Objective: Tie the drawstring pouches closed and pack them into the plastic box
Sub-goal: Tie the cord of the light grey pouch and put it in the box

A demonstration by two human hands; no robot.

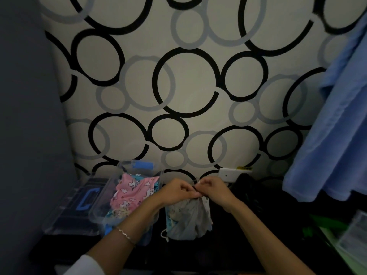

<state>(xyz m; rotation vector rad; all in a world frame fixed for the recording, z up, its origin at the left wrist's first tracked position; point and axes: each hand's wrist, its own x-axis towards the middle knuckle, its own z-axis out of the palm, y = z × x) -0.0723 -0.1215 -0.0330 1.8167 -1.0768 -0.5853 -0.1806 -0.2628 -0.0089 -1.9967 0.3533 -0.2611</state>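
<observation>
A grey drawstring pouch (188, 219) stands on the dark table, its gathered neck held up between my hands. My left hand (178, 190) pinches the white drawstring at the neck from the left. My right hand (213, 188) pinches the string from the right, fingers curled close to the left hand's. A loose end of white cord (164, 236) hangs at the pouch's lower left. Left of the pouch is the clear plastic box (99, 213), holding a pink cartoon-print pouch (133, 192) and blue printed ones beneath it.
The box's clear lid (79, 203) with a blue latch lies flat to the box's left. Blue cloth (337, 135) hangs at the right. A white wall socket (228, 175) sits behind the hands. Green and clear items (349, 233) lie at the right edge.
</observation>
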